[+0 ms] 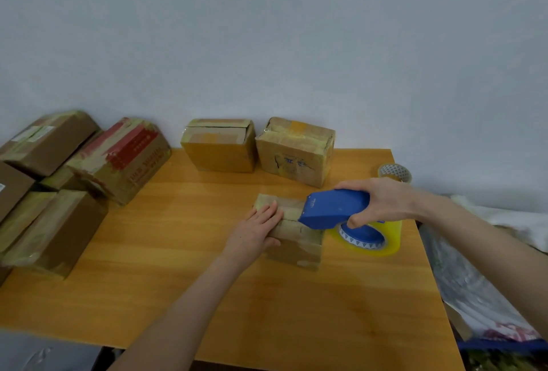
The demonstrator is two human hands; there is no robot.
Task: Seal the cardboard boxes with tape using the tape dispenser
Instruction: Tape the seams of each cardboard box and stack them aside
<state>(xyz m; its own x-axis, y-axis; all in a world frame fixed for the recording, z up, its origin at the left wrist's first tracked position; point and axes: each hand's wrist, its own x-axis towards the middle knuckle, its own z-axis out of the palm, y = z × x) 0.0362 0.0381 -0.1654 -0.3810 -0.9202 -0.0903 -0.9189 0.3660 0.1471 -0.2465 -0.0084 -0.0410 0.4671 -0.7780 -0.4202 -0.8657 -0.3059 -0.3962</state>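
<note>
We cannot read any words here. The red-printed box (124, 160) has red letters on its side, the back box (295, 157) has blue pen marks, and the blue tape dispenser (335, 207) has a tiny white mark. All are too blurry.

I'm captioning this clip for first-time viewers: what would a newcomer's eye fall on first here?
The bright blue tape dispenser, gripped by the right hand, stands out most, its front end at the top of the small cardboard box near the middle of the wooden table. The left hand presses flat on that box's top. At the table's left, a heap of taped boxes is piled up.
</note>
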